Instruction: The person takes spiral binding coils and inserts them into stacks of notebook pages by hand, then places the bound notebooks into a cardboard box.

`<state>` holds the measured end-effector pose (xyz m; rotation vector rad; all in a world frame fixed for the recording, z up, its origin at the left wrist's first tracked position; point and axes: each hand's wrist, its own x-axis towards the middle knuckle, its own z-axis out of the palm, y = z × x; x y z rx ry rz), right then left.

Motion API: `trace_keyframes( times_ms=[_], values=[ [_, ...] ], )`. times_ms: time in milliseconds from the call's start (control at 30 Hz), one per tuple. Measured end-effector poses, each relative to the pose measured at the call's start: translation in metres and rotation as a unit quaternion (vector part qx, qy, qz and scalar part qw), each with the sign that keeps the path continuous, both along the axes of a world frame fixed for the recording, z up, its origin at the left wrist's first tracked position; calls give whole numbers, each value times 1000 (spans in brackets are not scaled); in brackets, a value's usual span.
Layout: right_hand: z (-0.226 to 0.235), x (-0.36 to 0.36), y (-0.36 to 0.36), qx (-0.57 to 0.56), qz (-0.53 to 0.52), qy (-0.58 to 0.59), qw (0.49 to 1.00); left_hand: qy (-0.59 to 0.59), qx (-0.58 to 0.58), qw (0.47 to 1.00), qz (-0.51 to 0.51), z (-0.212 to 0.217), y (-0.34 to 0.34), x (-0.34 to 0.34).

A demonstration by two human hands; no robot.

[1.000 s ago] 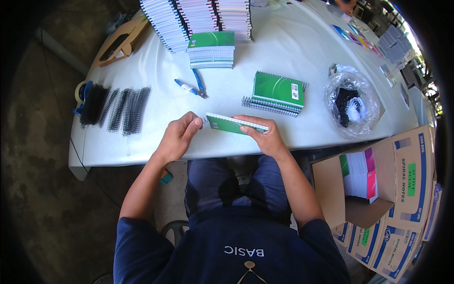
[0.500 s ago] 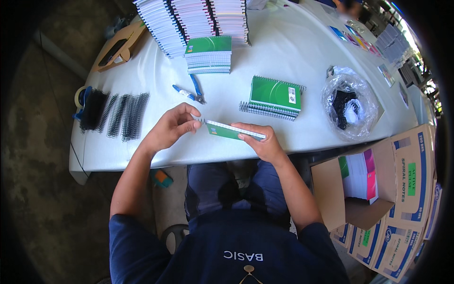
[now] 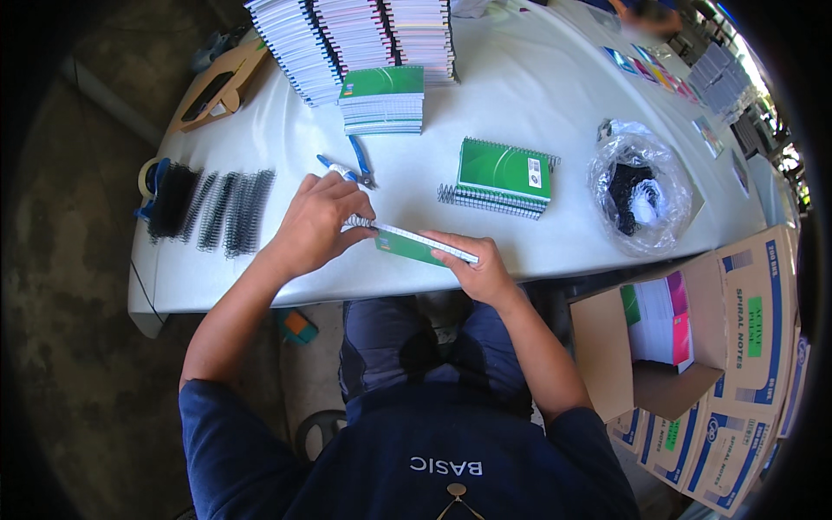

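Carton (image 3: 752,303), right of right hand: blue print, green sticker (image 3: 754,328) with dark lettering. Shirt (image 3: 390,425), nearer body than hands: pale lettering, inverted. Bound notebooks (image 3: 498,165), beyond right hand: white label (image 3: 535,172), too small to read. Green notebook (image 3: 404,244), held between hands, spine edge up. Right hand (image 3: 478,265) clamped on its right end, thumb on cover; other fingers partly hidden behind. Left hand (image 3: 322,222), apart from right, pinching wire coil (image 3: 356,222) at notebook's left end; coil mostly covered by fingers.
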<state>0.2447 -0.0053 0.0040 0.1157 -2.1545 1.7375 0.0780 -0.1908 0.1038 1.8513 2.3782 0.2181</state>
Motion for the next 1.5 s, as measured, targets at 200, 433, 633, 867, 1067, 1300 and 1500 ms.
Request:
trace_keyframes(
  times_ms=[200,433,633,867,1067,1300,1500],
  values=[
    [5,2,-25,51,-59,67,995,189,180,958,116,-79,-19,41],
    [-8,5,-38,111,-54,125,984,329,346,865,155,-77,-23,17],
    [-12,0,-39,97,-78,147,981,282,242,928,-35,-127,-51,61],
    [-9,11,-46,115,-72,156,978,219,145,959,-107,-134,-42,95],
    [-18,6,-47,103,-61,135,984,148,323,933,58,-126,-10,53],
    [-15,4,-44,176,-31,188,966,281,475,832,52,-84,5,43],
    [-15,-3,-36,162,-70,194,965,212,312,920,-106,-143,-32,77]
  ],
)
